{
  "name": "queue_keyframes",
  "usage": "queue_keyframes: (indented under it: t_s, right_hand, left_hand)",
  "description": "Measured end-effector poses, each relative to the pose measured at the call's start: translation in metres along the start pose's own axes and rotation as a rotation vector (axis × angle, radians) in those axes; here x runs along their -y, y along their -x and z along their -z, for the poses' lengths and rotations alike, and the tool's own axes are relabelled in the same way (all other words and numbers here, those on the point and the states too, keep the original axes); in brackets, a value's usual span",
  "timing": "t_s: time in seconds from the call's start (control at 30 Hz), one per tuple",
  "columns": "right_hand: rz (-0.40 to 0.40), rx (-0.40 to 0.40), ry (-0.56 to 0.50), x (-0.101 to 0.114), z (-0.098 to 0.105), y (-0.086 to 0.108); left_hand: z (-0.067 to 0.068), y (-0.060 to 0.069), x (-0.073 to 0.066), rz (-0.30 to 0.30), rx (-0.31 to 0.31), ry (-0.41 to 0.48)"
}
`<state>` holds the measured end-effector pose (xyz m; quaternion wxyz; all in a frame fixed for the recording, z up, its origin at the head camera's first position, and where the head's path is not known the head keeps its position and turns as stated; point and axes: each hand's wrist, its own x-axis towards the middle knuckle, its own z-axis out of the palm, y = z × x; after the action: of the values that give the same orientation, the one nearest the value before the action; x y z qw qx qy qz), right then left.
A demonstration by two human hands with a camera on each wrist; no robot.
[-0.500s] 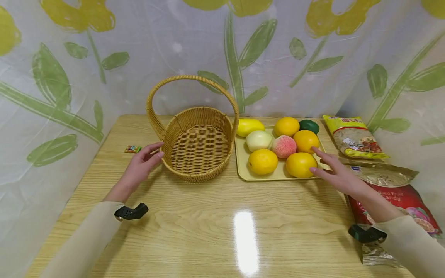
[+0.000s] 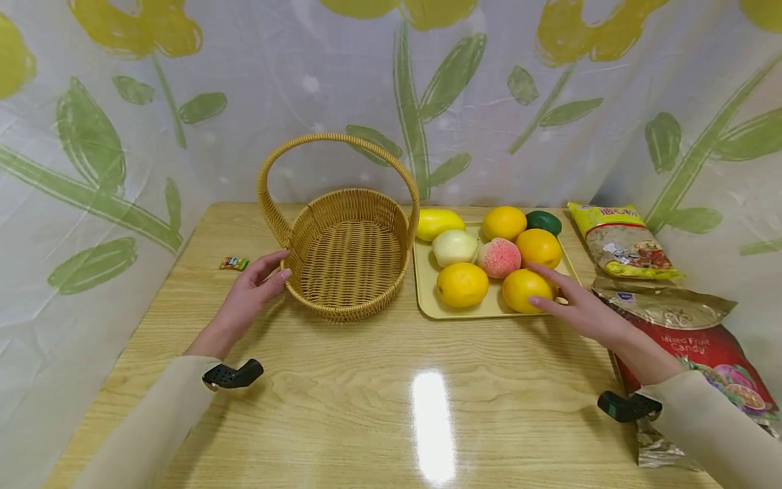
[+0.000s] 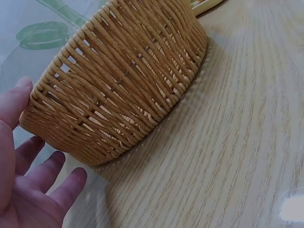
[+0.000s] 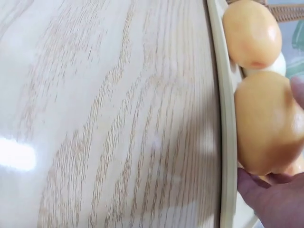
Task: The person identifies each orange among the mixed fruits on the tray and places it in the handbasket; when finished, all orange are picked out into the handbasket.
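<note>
Golden-brown woven basket (image 2: 351, 266), yellow-orange fruit (image 2: 523, 289), pink peach (image 2: 499, 259), pale yellow tray (image 2: 493, 307), yellow-flowered white curtain (image 2: 305, 81)

A pale wood-grain tabletop (image 2: 342, 394) carries everything. Just right of the left hand (image 2: 252, 293) stands a round golden-brown wicker basket with a tall hooped handle (image 2: 342, 310); a small multicoloured packet (image 2: 234, 263) lies just beyond that hand. Under the right hand's (image 2: 580, 309) fingers sits a rectangular pale-yellow tray (image 2: 427, 301). Beyond that hand, rightward, lies a yellow-topped printed plastic bag (image 2: 623, 241); right of it, a large red-and-gold candy bag (image 2: 696, 339).

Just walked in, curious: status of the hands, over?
Left hand at basket rim. Right hand around front-right yellow fruit on tray. Another fruit between it and basket.
</note>
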<state>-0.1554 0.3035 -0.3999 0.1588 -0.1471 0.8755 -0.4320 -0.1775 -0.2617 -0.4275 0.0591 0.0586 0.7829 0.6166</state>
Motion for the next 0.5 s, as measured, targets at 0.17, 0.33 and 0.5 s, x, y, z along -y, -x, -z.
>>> queue_keyframes:
  t_s: [0.17, 0.33, 0.5]
  right_hand:
    - [0.030, -0.029, -0.003, -0.0030, -0.0012, -0.0078]
    - [-0.008, -0.035, 0.015, -0.0024, 0.0000, -0.0112]
    - [-0.078, 0.002, 0.001, 0.0007, 0.0020, -0.0091]
  left_hand:
    - [0.0000, 0.0001, 0.0016, 0.009, 0.000, 0.001]
    - [0.0000, -0.0003, 0.0019, 0.009, 0.008, 0.005]
    - [0.0008, 0.0002, 0.0021, 0.009, 0.010, 0.000]
